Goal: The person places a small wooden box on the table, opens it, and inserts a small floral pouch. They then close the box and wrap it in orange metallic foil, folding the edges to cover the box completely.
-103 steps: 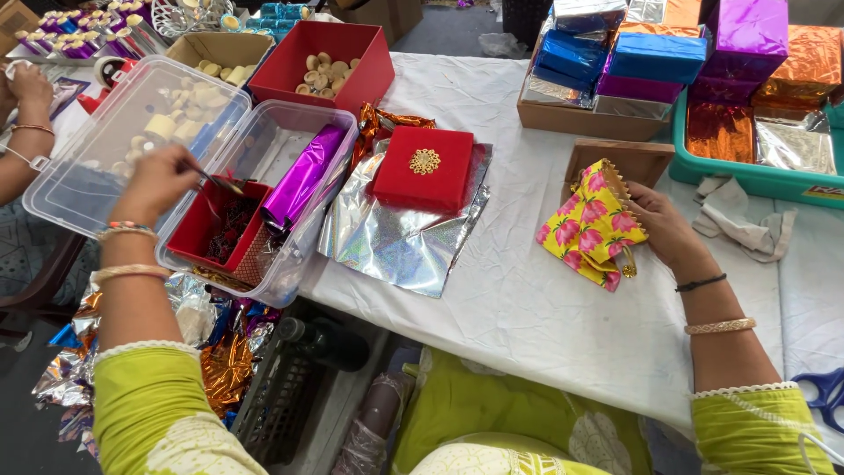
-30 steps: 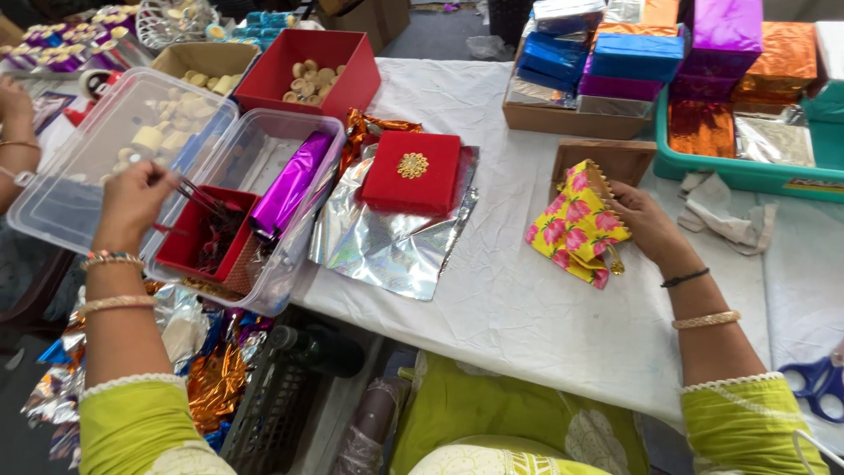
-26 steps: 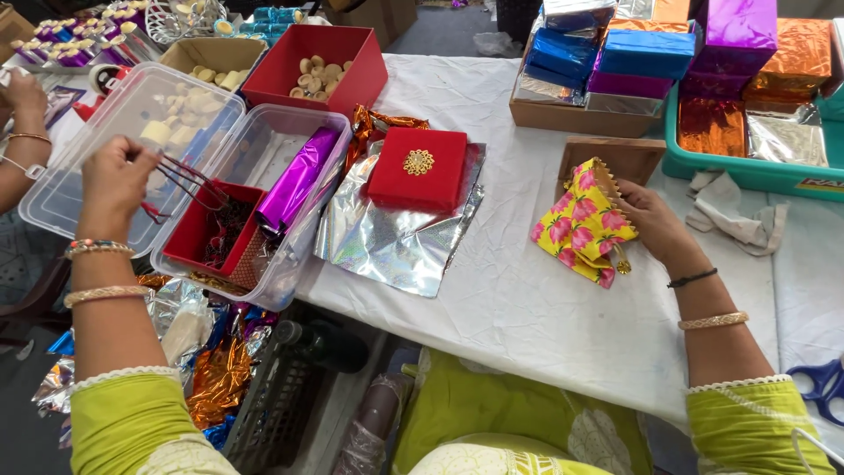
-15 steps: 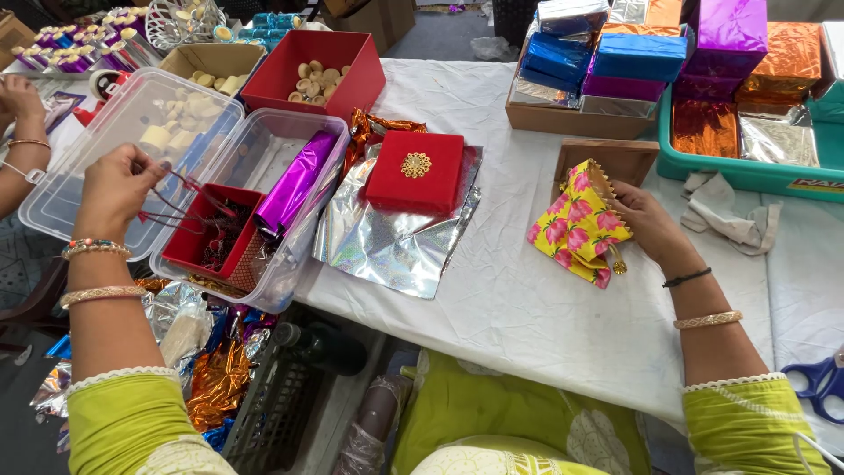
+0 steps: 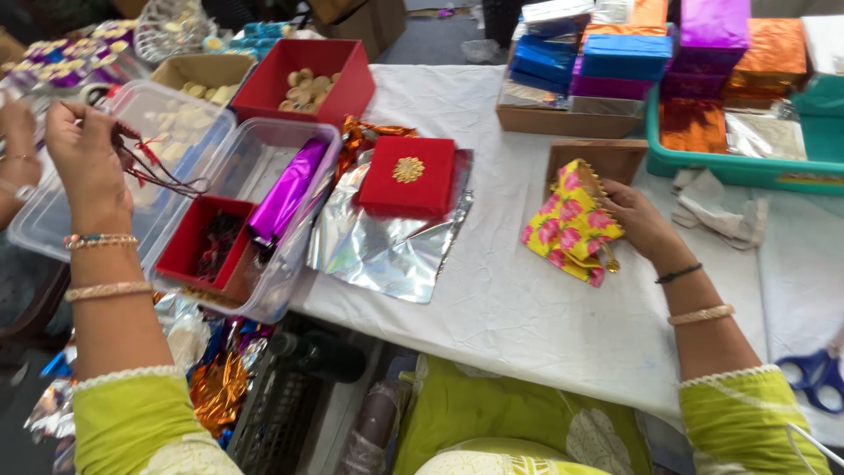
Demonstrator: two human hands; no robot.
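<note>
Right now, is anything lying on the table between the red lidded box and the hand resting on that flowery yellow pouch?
Nothing visible does. The red lidded box sits on a silver foil sheet, and only bare white tablecloth lies between it and the yellow floral pouch under the right hand. The left hand is lifted aside, holding dark threads.

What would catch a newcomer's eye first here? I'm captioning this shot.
The red box with a gold ornament on silver foil, mid-table. The right hand rests on a yellow pouch with pink flowers; the left hand lifts dark threads above a small red tray.
</note>
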